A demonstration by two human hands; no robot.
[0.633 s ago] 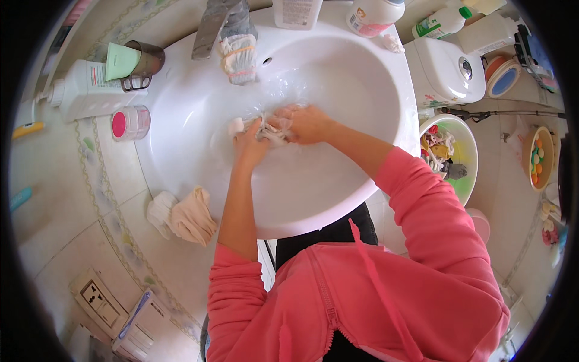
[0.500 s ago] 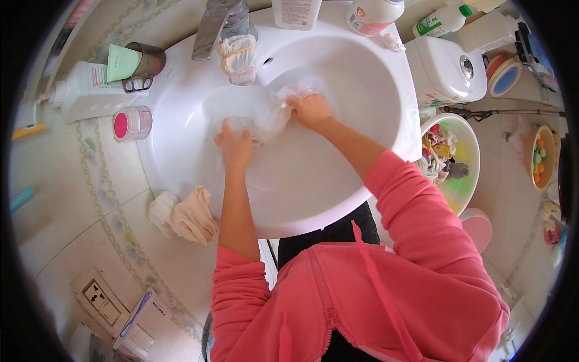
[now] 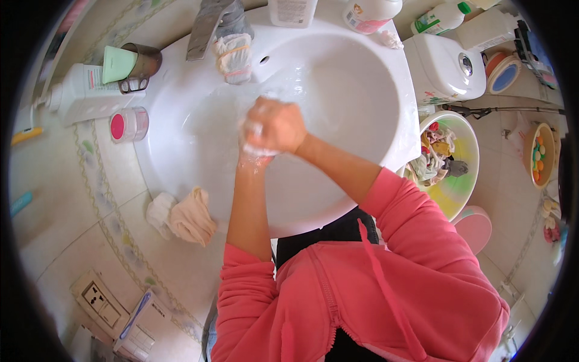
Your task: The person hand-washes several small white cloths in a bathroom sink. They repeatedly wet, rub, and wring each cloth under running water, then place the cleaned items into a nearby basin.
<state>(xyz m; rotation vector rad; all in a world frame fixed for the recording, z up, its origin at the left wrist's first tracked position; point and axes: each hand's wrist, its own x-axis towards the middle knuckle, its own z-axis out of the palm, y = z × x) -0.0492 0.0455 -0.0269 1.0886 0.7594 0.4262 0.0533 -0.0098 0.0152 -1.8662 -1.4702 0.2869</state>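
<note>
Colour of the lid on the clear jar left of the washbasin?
Bright pink jar lid; shows best in head view.

No lettering reads clearly, even on the white pump bottle (image 3: 90,104).

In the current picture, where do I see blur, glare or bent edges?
Head view: the right hand looks slightly blurred; head view: bright glints lie in the sink; head view: the tile border curves, and darkness rings the picture.
</note>
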